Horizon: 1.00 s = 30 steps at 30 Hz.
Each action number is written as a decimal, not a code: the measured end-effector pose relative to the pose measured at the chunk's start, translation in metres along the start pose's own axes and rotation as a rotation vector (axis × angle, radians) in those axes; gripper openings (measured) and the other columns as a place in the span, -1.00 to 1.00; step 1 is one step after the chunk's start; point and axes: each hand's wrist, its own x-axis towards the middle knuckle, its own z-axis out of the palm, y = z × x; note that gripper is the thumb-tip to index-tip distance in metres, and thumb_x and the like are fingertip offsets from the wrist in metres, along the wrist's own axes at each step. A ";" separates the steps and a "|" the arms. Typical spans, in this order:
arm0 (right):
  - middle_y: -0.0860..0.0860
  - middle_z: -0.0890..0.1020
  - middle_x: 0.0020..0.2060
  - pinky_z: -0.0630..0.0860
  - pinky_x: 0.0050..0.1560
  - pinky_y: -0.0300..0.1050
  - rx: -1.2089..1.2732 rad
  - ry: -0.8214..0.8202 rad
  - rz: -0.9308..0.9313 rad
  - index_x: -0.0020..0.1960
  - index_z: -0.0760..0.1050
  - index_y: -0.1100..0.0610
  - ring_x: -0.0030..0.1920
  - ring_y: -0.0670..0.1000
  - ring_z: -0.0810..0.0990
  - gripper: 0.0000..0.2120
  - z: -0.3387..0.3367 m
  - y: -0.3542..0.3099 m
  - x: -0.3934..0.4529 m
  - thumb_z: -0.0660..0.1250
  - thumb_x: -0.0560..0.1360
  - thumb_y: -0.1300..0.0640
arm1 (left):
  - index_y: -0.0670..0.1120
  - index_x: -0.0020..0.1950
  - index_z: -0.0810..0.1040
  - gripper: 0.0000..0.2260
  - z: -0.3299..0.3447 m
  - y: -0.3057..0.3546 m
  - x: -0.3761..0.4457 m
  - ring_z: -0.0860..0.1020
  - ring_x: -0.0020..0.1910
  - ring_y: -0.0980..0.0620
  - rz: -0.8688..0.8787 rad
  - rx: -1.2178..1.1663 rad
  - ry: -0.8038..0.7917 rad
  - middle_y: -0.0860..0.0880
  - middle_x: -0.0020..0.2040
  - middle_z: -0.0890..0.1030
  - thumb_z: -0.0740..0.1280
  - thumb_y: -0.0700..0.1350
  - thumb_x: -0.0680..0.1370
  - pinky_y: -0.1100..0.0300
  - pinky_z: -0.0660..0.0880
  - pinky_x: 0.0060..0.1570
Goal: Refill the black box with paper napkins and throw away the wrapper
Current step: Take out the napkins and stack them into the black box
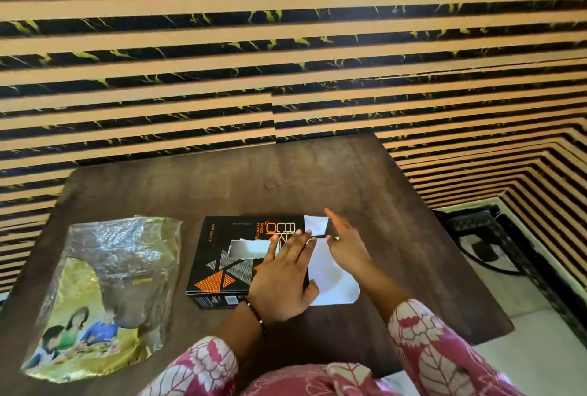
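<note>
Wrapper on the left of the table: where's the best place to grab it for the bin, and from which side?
Pinch the wrapper at its crumpled clear far end, coming from above with the left hand. That end is puckered and stands up off the table, giving folds to catch; the printed near end lies flat. It looks empty, so one pinch should probably lift it.

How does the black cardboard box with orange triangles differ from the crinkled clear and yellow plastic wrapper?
The black cardboard box is rigid and boxy; the plastic wrapper lies flat and crumpled. The box is opaque, the wrapper partly see-through. The left hand rests on the box; the wrapper lies untouched. Both sit on the dark wooden table.
</note>
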 end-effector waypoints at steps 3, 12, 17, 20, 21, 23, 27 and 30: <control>0.06 0.40 0.39 0.30 0.39 -0.06 -0.067 0.015 -0.007 0.40 0.32 0.03 0.39 0.11 0.34 -0.52 0.004 0.006 0.003 0.13 0.53 0.33 | -0.10 0.36 0.37 -0.39 0.002 0.001 0.000 0.40 0.36 -0.03 -0.003 0.001 0.011 -0.07 0.38 0.43 0.17 0.14 0.36 -0.17 0.18 0.40; -0.02 0.53 0.07 0.37 0.14 -0.25 0.121 -0.084 -0.038 0.29 0.44 0.18 0.11 -0.06 0.48 -0.60 0.026 0.012 -0.020 0.08 0.53 0.41 | -0.04 0.49 0.10 -0.32 -0.011 -0.009 0.011 -0.01 0.52 -0.02 0.073 -0.014 -0.025 -0.01 0.53 0.11 0.07 0.21 0.42 -0.25 -0.22 0.41; 0.03 0.57 0.06 0.43 0.19 -0.19 0.260 -0.043 0.028 0.27 0.46 0.20 0.14 0.04 0.54 -0.68 0.031 0.015 -0.023 0.11 0.57 0.34 | -0.06 0.48 0.11 -0.28 -0.008 -0.015 0.017 -0.09 0.52 0.02 0.076 -0.022 -0.081 0.04 0.54 0.08 0.06 0.26 0.40 -0.17 -0.38 0.36; 0.06 0.59 0.11 0.40 0.12 -0.22 0.223 0.140 0.068 0.18 0.52 0.15 0.11 0.02 0.54 -0.75 0.033 0.021 -0.026 0.15 0.58 0.25 | -0.07 0.45 0.21 -0.33 -0.005 -0.013 0.016 -0.03 0.52 0.00 0.064 -0.037 -0.049 0.03 0.51 0.17 0.10 0.20 0.40 -0.16 -0.36 0.35; 0.06 0.58 0.15 0.41 0.14 -0.20 0.188 0.233 0.083 0.18 0.52 0.12 0.15 0.04 0.53 -0.76 0.034 0.023 -0.028 0.16 0.58 0.24 | -0.07 0.44 0.22 -0.33 -0.005 -0.013 0.016 -0.02 0.52 0.00 0.058 -0.042 -0.045 0.02 0.51 0.18 0.10 0.19 0.39 -0.16 -0.35 0.35; 0.07 0.51 0.24 0.43 0.25 -0.06 0.109 0.395 0.134 0.23 0.47 0.09 0.27 0.09 0.45 -0.73 0.035 0.027 -0.033 0.21 0.56 0.21 | -0.08 0.43 0.24 -0.33 -0.004 -0.012 0.016 -0.02 0.52 -0.02 0.047 -0.046 -0.035 0.00 0.50 0.20 0.07 0.17 0.37 -0.18 -0.35 0.35; 0.13 0.47 0.27 0.43 0.25 0.09 0.126 0.387 0.427 0.33 0.36 0.13 0.26 0.15 0.44 -0.65 0.035 0.034 -0.032 0.21 0.55 0.12 | -0.09 0.39 0.30 -0.35 -0.002 -0.011 0.016 0.03 0.51 -0.04 0.042 -0.051 -0.011 0.00 0.48 0.26 0.05 0.15 0.34 -0.17 -0.34 0.33; 0.18 0.54 0.19 0.46 0.09 -0.01 0.301 0.289 0.538 0.26 0.42 0.22 0.06 0.12 0.50 -0.68 0.033 0.031 -0.035 0.09 0.60 0.10 | -0.08 0.39 0.27 -0.36 -0.003 -0.011 0.017 -0.02 0.52 -0.01 0.031 -0.063 -0.029 0.03 0.48 0.22 0.05 0.15 0.35 -0.17 -0.35 0.36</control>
